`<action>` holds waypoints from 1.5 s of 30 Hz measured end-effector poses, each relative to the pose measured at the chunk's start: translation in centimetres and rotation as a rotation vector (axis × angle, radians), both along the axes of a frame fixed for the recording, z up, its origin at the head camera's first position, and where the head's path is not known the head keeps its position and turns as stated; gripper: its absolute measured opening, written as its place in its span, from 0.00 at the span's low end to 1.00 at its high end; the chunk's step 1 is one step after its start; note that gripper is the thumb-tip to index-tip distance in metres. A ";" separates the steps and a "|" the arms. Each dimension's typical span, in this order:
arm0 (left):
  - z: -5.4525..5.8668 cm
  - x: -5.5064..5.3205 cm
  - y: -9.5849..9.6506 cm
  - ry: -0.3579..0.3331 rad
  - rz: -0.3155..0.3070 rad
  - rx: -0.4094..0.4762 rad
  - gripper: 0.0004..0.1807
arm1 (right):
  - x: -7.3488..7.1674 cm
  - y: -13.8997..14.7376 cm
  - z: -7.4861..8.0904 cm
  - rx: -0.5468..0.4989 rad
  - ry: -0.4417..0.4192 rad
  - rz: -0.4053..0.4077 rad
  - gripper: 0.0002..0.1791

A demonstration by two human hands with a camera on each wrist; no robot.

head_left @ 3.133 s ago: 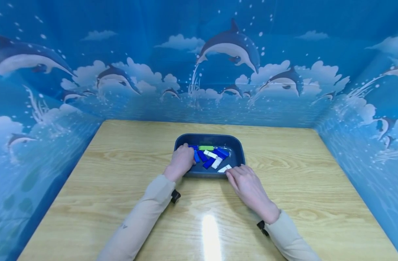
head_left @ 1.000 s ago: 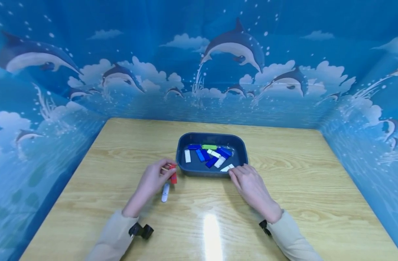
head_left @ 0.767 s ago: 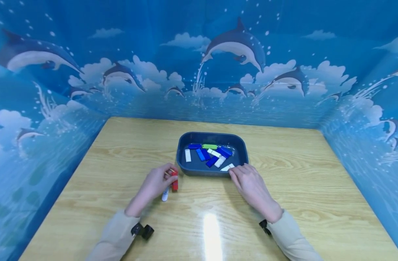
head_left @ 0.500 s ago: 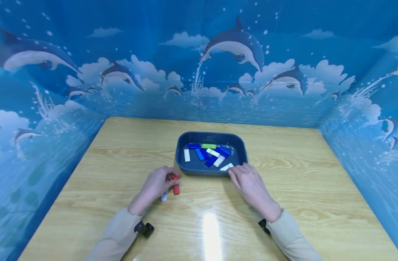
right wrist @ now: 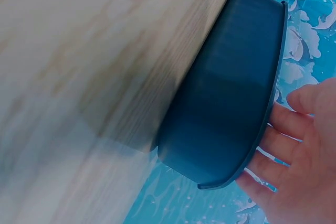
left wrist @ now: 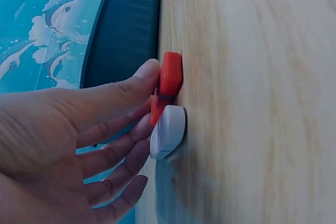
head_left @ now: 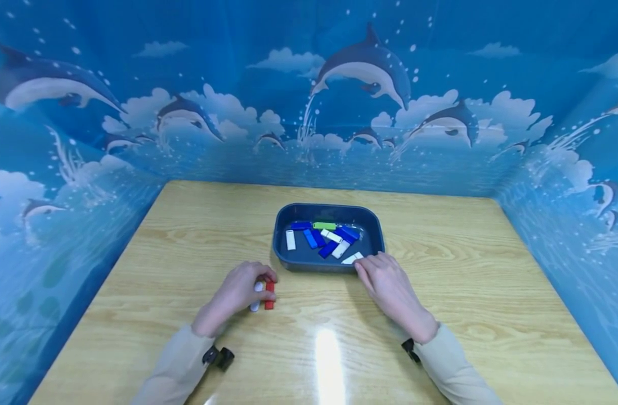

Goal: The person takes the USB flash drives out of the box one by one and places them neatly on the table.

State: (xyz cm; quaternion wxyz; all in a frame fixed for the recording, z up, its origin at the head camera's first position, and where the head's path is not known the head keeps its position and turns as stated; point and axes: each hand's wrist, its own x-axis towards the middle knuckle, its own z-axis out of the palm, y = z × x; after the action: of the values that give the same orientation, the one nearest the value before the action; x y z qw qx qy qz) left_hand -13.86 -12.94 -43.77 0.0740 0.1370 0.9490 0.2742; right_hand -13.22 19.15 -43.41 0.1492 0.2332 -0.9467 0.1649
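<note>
A red USB stick [head_left: 269, 304] lies on the table below the tub's left corner. My left hand [head_left: 236, 289] pinches it, the thumb on its near side and a forefinger at its far end. Just left of it, nearly parallel, rests a white USB stick [left wrist: 172, 128] with rounded ends, partly covered by the hand in the head view. At the near right corner of a dark blue tub [right wrist: 226, 93], my right hand [head_left: 392, 289] rests on the rim. Its fingertips reach over the edge and are hidden behind the wall in the right wrist view.
Several blue sticks [head_left: 327, 250], a green stick [head_left: 324, 226] and several white ones, including a lone white stick [head_left: 290, 240] at the left, lie inside the tub. The wooden table [head_left: 440, 242] backs onto a dolphin-print curtain [head_left: 228, 152].
The left hand has come out of the tub with the red stick, then drawn it down beside the white stick and laid it on the table. The right hand has stayed at the rim.
</note>
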 end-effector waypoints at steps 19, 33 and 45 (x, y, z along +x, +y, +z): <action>1.1 -0.1 0.1 0.257 0.145 0.246 0.05 | 0.0 0.0 -0.1 0.005 0.000 -0.002 0.14; 4.6 -3.2 4.0 0.246 0.117 0.195 0.17 | 0.0 0.0 -0.2 0.000 0.011 -0.003 0.13; 3.7 -6.0 7.7 0.233 0.121 -0.058 0.27 | 0.1 -0.1 -0.1 0.004 0.004 -0.012 0.13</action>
State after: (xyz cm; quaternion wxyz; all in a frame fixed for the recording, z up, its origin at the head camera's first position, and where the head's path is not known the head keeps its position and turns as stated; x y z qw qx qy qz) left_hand -19.83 -5.27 -40.06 -0.0495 0.1082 0.9652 0.2331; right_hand -13.11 19.03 -43.55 0.1514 0.2280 -0.9482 0.1614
